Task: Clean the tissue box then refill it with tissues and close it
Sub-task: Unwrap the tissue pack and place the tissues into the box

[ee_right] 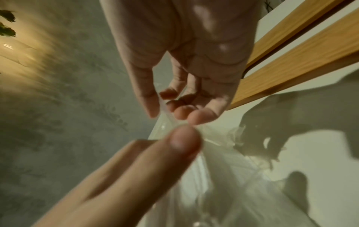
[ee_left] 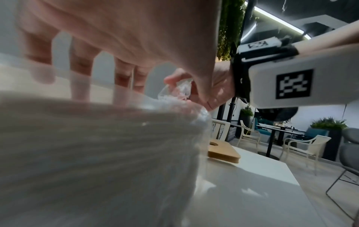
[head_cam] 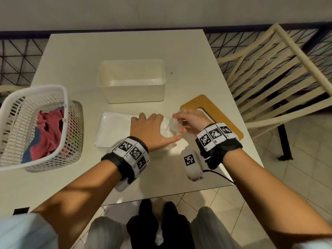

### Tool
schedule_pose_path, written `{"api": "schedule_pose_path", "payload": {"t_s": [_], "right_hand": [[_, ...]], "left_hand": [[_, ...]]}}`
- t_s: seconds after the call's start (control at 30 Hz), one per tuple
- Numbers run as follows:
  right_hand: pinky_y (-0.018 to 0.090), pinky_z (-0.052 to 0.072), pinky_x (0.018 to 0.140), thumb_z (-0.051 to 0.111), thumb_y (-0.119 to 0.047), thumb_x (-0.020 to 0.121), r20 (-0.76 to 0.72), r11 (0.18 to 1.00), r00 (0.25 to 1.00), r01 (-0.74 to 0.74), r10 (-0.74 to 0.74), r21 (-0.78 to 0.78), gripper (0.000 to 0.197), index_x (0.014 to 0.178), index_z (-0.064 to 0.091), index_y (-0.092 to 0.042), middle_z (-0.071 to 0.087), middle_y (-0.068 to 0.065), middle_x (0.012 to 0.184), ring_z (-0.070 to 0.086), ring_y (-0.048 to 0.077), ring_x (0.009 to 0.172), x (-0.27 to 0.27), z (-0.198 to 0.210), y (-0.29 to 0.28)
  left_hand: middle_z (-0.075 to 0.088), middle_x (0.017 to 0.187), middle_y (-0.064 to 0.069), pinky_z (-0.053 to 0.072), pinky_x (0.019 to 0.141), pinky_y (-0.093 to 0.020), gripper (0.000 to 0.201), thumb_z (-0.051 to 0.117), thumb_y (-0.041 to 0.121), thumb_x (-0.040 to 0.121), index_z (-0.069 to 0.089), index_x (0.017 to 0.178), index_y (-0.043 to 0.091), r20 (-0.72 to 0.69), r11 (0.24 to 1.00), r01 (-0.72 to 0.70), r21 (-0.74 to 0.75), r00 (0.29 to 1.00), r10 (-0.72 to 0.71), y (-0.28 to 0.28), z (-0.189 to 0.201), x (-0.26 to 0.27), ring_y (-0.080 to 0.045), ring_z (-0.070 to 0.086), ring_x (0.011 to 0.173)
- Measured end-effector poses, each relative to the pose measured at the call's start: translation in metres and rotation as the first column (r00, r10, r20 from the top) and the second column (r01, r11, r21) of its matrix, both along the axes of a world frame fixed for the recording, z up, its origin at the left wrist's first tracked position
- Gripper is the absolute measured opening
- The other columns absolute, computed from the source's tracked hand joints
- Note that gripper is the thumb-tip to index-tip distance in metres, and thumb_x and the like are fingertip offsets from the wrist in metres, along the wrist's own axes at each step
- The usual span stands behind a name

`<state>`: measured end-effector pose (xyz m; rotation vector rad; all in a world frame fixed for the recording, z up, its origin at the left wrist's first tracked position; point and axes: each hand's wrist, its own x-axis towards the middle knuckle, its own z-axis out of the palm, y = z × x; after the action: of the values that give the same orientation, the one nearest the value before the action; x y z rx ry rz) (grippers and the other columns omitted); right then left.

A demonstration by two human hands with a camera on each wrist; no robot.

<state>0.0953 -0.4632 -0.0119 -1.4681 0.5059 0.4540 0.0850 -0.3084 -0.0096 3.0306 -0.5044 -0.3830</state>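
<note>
The white tissue box (head_cam: 131,81) stands open and empty at the middle of the table. In front of it lies a pack of tissues (head_cam: 115,128) in a clear plastic wrapper (head_cam: 172,126). My left hand (head_cam: 149,130) presses flat on the pack's right part with straight fingers (ee_left: 79,67). My right hand (head_cam: 181,123) pinches the bunched wrapper (ee_right: 213,145) end between thumb and fingertips (ee_right: 198,116), just right of the left hand. The wooden lid (head_cam: 212,108), with a long slot, lies flat on the table behind my right hand.
A white mesh basket (head_cam: 36,90) holding red and blue cloths (head_cam: 48,130) sits at the table's left edge. A cream slatted chair (head_cam: 278,78) stands off the table's right side. The table's front edge (head_cam: 161,196) is near my wrists.
</note>
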Motion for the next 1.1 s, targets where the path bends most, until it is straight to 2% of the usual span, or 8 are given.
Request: {"api": "schedule_pose_path", "payload": {"t_s": [0.27,0.37,0.5,0.63,0.77,0.87,0.97,1.1], "right_hand": [[0.021,0.055,0.071,0.065,-0.015,0.084,0.174,0.963,0.948,0.257,-0.268,0.087,0.013,0.092,0.058,-0.006,0.065,0.007,0.082,0.063,0.016,0.073,-0.011,0.002,0.008],[0.020,0.053,0.069,0.063,-0.014,0.086,0.194,0.980,0.967,0.181,-0.162,-0.084,0.008,0.084,0.055,-0.013,0.062,0.004,0.082,0.060,0.015,0.074,-0.027,-0.011,0.009],[0.029,0.050,0.080,0.061,-0.009,0.085,0.162,0.946,0.980,-0.061,0.117,-0.318,0.008,0.084,0.064,-0.017,0.060,-0.005,0.076,0.057,0.011,0.074,-0.041,-0.035,0.021],[0.037,0.044,0.099,0.045,-0.004,0.092,0.207,0.910,0.973,-0.011,0.106,-0.415,0.028,0.118,0.055,-0.010,0.057,0.007,0.122,0.056,0.023,0.107,-0.025,-0.040,0.025],[0.020,0.041,0.082,0.042,-0.005,0.095,0.207,0.903,0.962,-0.075,0.176,-0.423,0.030,0.122,0.055,-0.011,0.058,0.006,0.114,0.051,0.013,0.094,-0.001,-0.036,0.024],[0.003,0.038,0.064,0.049,0.002,0.090,0.234,0.903,0.955,-0.067,0.181,-0.424,0.021,0.101,0.063,-0.008,0.057,0.000,0.096,0.049,0.011,0.088,0.016,-0.035,0.023],[0.012,0.040,0.061,0.053,0.004,0.086,0.224,0.903,0.958,-0.071,0.180,-0.423,0.019,0.082,0.060,-0.014,0.056,-0.002,0.076,0.051,0.015,0.075,0.032,-0.037,0.017],[0.021,0.038,0.050,0.049,0.001,0.090,0.109,0.925,0.971,-0.165,0.214,-0.343,0.024,0.075,0.057,-0.017,0.054,0.001,0.066,0.047,0.014,0.055,0.036,-0.041,0.013]], "left_hand": [[0.062,0.104,-0.008,0.040,0.072,-0.034,0.051,0.030,0.046,0.096,0.064,0.099,0.008,0.071,0.993,-0.003,-0.116,0.997,0.011,-0.014,-0.012,0.021,-0.026,0.054,0.102],[0.063,0.091,-0.005,0.038,0.067,-0.029,0.040,0.039,0.043,0.094,0.060,0.093,0.010,0.058,0.959,-0.119,-0.257,0.989,0.138,-0.008,-0.012,0.024,-0.024,0.056,0.082],[0.050,0.087,0.008,0.037,0.063,-0.026,0.038,0.057,0.035,0.087,0.037,0.115,0.018,-0.129,0.803,-0.240,-0.545,0.971,0.203,-0.001,-0.013,0.030,-0.015,0.052,0.062],[0.053,0.107,0.000,0.043,0.053,-0.023,0.039,0.057,0.016,0.089,0.022,0.105,0.021,-0.286,0.667,-0.274,-0.692,0.954,0.095,0.004,-0.019,0.035,-0.015,0.052,0.051],[0.059,0.102,-0.007,0.051,0.061,-0.028,0.031,0.055,0.015,0.091,0.026,0.101,0.019,-0.437,0.551,-0.418,-0.722,0.893,0.104,0.007,-0.028,0.037,-0.016,0.055,0.055],[0.058,0.098,-0.006,0.048,0.057,-0.023,0.027,0.052,0.015,0.092,0.028,0.102,0.021,-0.396,0.597,-0.376,-0.709,0.912,0.104,0.009,-0.032,0.038,-0.008,0.056,0.049],[0.055,0.107,-0.007,0.042,0.055,-0.008,0.026,0.048,0.009,0.092,0.037,0.107,0.027,-0.304,0.669,-0.250,-0.700,0.952,0.039,0.009,-0.029,0.036,-0.001,0.054,0.053],[0.034,0.143,0.000,0.028,0.098,-0.031,0.040,0.045,0.011,0.090,0.060,0.115,0.038,0.043,0.916,0.045,-0.399,0.999,-0.031,0.010,-0.026,0.025,-0.023,0.037,0.120]]}}
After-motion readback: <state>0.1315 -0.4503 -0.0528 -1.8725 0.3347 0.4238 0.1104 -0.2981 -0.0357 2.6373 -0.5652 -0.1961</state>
